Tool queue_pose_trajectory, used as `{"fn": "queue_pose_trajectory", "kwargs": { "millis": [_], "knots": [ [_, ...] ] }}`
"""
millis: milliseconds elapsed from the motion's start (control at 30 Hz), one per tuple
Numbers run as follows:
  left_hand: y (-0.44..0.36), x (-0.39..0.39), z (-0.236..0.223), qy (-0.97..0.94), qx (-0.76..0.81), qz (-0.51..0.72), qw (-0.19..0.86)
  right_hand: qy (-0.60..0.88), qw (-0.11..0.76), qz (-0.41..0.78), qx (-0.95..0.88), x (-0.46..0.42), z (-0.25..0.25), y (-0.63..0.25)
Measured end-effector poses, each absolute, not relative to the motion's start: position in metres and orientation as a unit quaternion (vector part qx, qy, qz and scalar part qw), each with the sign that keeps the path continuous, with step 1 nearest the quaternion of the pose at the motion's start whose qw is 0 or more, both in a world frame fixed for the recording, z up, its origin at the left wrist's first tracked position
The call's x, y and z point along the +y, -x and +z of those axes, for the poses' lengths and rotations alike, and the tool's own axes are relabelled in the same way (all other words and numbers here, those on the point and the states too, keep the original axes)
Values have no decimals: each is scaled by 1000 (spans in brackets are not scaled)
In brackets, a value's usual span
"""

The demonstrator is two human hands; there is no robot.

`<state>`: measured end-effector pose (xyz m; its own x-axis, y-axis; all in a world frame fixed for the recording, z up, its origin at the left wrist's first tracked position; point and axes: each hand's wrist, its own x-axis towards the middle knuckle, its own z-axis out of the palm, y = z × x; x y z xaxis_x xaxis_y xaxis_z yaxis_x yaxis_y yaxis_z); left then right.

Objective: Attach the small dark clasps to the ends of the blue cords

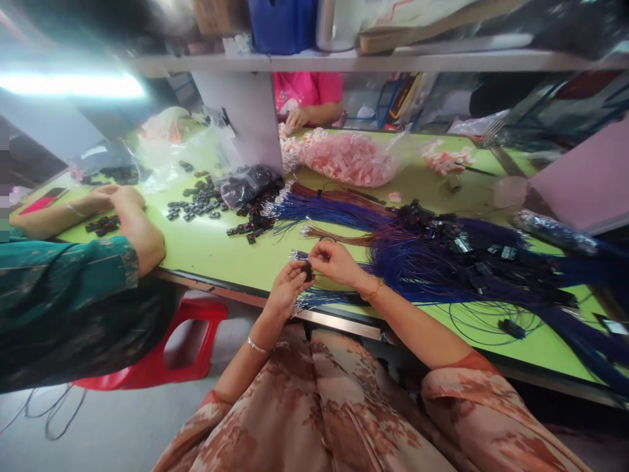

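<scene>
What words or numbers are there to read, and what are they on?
No text can be read.
Pink shirt: pale print, too blurred to tell if letters.
Plastic bag at left: white patch, too blurred.
Black connector in the left hand: too small to show markings.

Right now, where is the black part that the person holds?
In the head view's centre, the black part is in the left hand, beside the right hand.

The left hand [286, 283] partly hides a black connector [307, 270]; the shelf [339, 61] hides the far pink-shirted co-worker [319, 90]'s head.
</scene>
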<state>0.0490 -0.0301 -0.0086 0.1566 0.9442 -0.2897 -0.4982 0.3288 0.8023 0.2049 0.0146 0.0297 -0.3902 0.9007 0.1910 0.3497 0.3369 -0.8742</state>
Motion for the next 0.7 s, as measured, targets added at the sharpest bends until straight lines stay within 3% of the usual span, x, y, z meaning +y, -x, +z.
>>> {"fn": "queue_pose_trajectory", "kwargs": {
  "millis": [367,700],
  "knots": [
    [-52,-27,-7,-249,371,510,735,452,347,294,-767,-6,17,-222],
    [-50,-27,-9,-248,369,508,738,475,290,251,-792,-11,19,-218]
  ]
}}
